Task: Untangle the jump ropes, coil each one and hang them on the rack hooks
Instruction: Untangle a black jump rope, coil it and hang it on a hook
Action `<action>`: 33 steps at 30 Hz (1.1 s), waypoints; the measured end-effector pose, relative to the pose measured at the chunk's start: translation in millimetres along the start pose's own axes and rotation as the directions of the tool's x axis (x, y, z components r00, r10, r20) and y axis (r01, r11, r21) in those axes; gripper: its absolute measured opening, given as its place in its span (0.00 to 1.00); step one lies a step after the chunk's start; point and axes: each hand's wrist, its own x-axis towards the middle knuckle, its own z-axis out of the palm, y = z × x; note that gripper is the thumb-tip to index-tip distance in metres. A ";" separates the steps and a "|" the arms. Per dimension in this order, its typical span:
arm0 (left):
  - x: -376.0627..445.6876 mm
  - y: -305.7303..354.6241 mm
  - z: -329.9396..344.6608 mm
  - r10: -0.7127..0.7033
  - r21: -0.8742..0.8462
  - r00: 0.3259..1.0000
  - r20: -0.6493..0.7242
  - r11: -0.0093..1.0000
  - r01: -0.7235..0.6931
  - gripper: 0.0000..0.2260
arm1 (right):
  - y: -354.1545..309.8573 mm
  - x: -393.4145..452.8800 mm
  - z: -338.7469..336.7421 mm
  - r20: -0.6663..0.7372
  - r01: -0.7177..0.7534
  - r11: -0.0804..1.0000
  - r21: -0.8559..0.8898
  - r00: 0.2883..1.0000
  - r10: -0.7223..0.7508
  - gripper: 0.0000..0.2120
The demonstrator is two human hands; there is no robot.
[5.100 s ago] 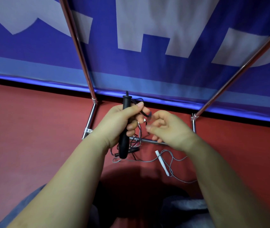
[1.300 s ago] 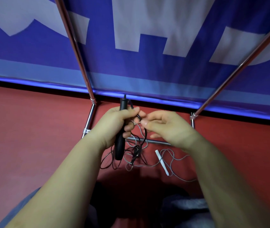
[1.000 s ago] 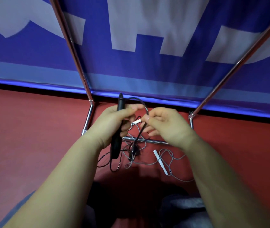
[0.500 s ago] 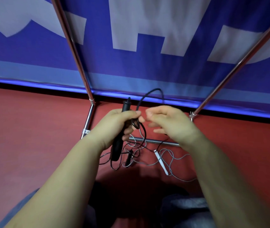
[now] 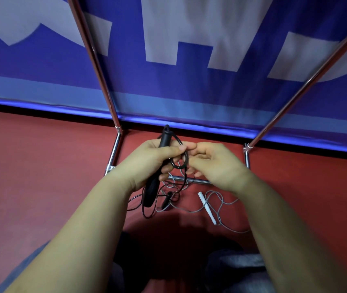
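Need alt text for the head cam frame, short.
Left hand grips a black jump rope handle while the right hand pinches its black cord into a loop. A white handle and grey cord lie on the red floor.

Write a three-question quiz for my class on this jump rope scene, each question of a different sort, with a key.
1. True or false: the left hand grips the black handle.
2. Multiple choice: where is the white handle? A. in the right hand; B. lying on the red floor; C. hanging on the rack.
3. Fill in: the right hand's fingers pinch the ____ cord in a small loop.

Key: 1 true; 2 B; 3 black.
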 end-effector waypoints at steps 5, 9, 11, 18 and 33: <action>1.3 -1.8 -1.2 0.004 -0.025 1.000 -0.028 1.000 -0.005 0.12 | -10.0 -1.1 -1.6 -0.067 -0.003 0.983 0.183 0.998 0.016 0.12; 2.1 -2.7 -0.7 0.028 -0.014 0.998 -0.048 0.999 -0.029 0.04 | -12.1 -3.5 -0.7 -0.108 -0.001 0.970 0.244 0.994 0.029 0.05; 2.1 -2.7 -0.2 0.036 -0.015 0.998 -0.050 0.999 -0.036 0.07 | -9.9 -4.4 -1.0 -0.096 -0.006 0.975 0.222 0.995 0.028 0.03; 3.2 -4.2 -0.3 0.016 0.014 0.999 -0.042 1.000 -0.016 0.10 | -7.4 -5.7 -1.4 -0.046 0.052 0.988 0.146 0.998 -0.046 0.07; 2.2 -6.5 0.3 -0.012 0.180 1.000 -0.021 0.983 0.016 0.05 | -20.0 -5.5 -9.7 -0.234 0.116 0.769 0.629 0.971 0.045 0.09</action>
